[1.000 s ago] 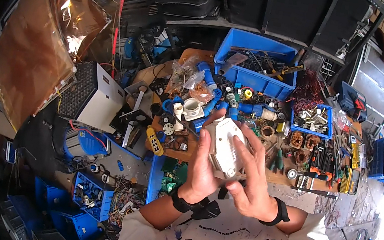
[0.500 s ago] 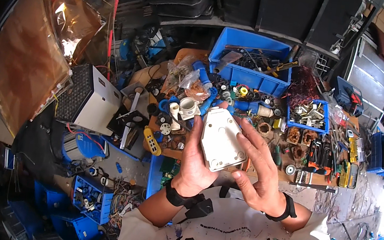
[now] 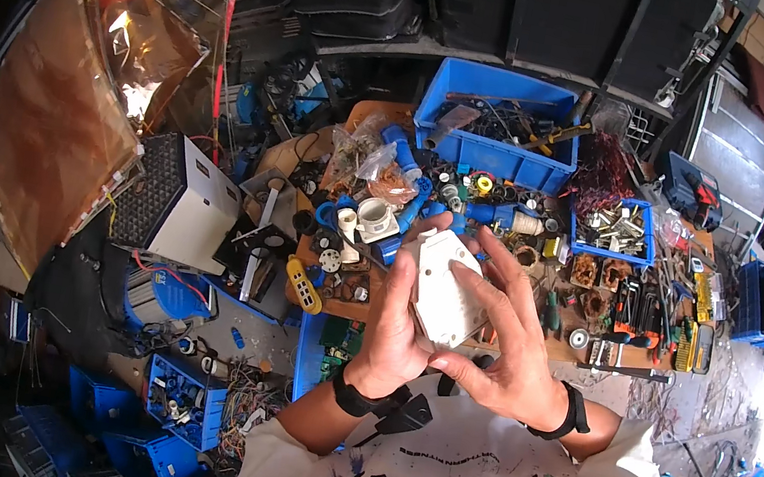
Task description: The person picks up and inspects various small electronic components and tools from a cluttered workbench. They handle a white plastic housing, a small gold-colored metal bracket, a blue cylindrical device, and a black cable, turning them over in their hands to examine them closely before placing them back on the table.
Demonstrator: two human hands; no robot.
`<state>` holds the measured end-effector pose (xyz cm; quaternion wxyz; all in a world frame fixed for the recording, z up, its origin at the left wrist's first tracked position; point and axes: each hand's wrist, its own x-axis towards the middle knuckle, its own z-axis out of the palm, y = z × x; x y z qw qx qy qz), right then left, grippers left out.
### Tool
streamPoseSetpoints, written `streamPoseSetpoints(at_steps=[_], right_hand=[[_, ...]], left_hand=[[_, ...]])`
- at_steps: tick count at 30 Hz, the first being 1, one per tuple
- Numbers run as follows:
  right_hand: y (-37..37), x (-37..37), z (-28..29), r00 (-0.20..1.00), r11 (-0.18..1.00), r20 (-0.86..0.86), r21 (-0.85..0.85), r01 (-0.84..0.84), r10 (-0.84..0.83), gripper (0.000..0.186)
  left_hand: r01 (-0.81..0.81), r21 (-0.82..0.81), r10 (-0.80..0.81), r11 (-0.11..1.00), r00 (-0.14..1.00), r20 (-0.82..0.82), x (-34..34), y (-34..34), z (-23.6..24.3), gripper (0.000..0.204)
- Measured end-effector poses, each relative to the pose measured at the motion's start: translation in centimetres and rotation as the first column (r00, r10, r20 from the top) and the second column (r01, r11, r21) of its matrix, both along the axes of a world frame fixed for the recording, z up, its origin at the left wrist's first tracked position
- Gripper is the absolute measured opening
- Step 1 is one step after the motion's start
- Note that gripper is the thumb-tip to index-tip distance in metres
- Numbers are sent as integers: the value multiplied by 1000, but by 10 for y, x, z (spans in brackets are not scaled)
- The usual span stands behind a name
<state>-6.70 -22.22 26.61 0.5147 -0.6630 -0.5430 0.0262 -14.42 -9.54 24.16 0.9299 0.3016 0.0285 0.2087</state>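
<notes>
A white plastic housing (image 3: 441, 299) with angled corners and small round holes is held up over the front of the workbench. My left hand (image 3: 388, 341) grips it along its left side, the palm partly behind it. The fingers of my right hand (image 3: 516, 357) lie bent across its face and right edge, with the thumb at its lower end. Just behind it on the bench are white plastic socket parts (image 3: 375, 217) and a blue industrial plug (image 3: 502, 215). The underside of the housing is hidden.
A large blue crate (image 3: 497, 152) of cables stands at the back of the bench (image 3: 345, 305). To the right are a small blue bin (image 3: 612, 252) of metal pieces and several hand tools. A yellow remote-like controller (image 3: 303, 286) lies at the left front edge.
The housing has tilted and turned slightly in my hands. My right fingers have moved further over its face, and my right thumb has come in to its lower end.
</notes>
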Motion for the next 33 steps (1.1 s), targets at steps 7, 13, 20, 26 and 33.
streamPoseSetpoints(at_steps=[7, 13, 20, 26, 33], right_hand=[[4, -2, 1, 994, 1000, -107, 5, 10, -10, 63], [8, -5, 3, 984, 998, -178, 66, 18, -6, 54], [8, -8, 2, 974, 993, -225, 112, 23, 3, 56], [5, -10, 0, 972, 991, -234, 125, 55, -24, 56], [9, -13, -2, 987, 987, -159, 153, 57, -33, 58]], left_hand=[[-267, 391, 283, 881, 959, 17, 1, -2, -2, 59], [-324, 496, 356, 806, 934, 32, -1, 3, -1, 58], [-339, 473, 375, 814, 927, 19, -2, 0, 4, 61], [-337, 449, 371, 828, 928, 13, -3, -2, 5, 62], [-346, 487, 364, 802, 929, 60, -3, -2, 7, 61]])
